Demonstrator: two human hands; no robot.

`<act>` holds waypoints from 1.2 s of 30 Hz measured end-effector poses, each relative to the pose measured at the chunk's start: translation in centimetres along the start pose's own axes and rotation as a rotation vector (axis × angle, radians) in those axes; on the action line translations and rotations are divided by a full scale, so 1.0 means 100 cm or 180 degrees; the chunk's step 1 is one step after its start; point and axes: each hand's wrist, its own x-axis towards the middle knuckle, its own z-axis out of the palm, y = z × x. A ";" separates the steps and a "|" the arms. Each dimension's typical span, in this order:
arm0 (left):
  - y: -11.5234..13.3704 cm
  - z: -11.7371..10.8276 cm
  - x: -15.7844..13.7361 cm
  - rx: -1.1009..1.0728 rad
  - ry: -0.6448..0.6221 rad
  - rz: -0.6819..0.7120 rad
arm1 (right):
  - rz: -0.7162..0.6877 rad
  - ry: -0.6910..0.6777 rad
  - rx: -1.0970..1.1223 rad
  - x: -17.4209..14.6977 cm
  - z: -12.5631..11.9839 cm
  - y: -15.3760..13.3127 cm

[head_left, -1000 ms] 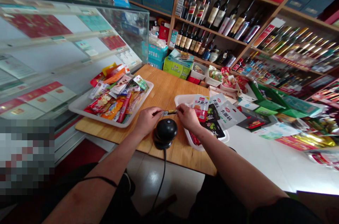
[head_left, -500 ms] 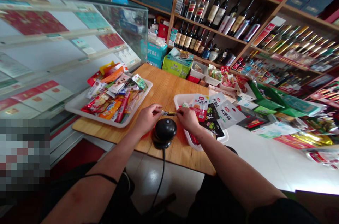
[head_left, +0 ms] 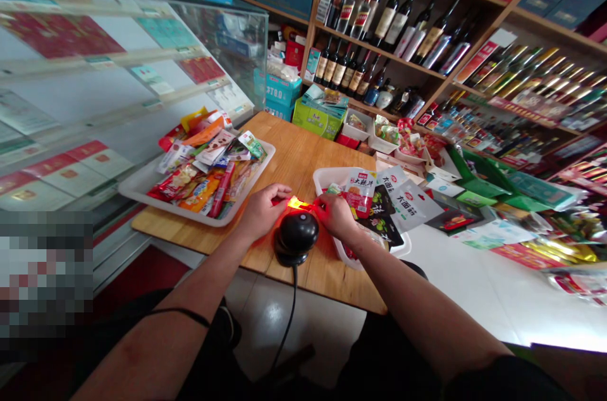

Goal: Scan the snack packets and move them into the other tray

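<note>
Between my two hands a small snack packet (head_left: pixel 300 203) is stretched flat, glowing red and yellow under a light. My left hand (head_left: pixel 262 211) pinches its left end, and my right hand (head_left: pixel 337 216) pinches the right end. Just on the near side of the packet stands a black, round-headed barcode scanner (head_left: pixel 298 231) on its base, its cable running down over the table edge. The scanner's front, facing the packet, is hidden from me. Red light falls on my fingertips and the wood nearby.
On the wooden table (head_left: pixel 289 141), a white tray (head_left: pixel 135 194) of mixed snack packets lies left, and a white basket (head_left: pixel 318 177) of snack bags right. A glass display case (head_left: pixel 241 40) borders the left; bottle shelves (head_left: pixel 379 40) stand behind. Boxes of goods (head_left: pixel 317 116) line the floor.
Red light now shines brightly on the packet and my fingers, where it was dark before. Both hands keep their hold with almost no movement; the view shifts slightly.
</note>
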 end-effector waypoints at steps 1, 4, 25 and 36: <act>0.001 0.000 0.000 -0.0014 -0.0018 0.0001 | 0.0010 -0.0054 -0.0068 0.000 0.000 -0.001; 0.003 0.000 -0.001 -0.0038 -0.0054 0.0012 | 0.0029 -0.0268 -0.0356 0.001 -0.001 -0.006; -0.004 0.002 0.001 -0.0088 -0.0090 -0.0129 | 0.0116 -0.0271 -0.0073 0.006 0.010 -0.003; 0.009 0.005 0.004 -0.0177 -0.0003 -0.0221 | 0.0686 0.0173 0.1017 0.005 -0.008 0.008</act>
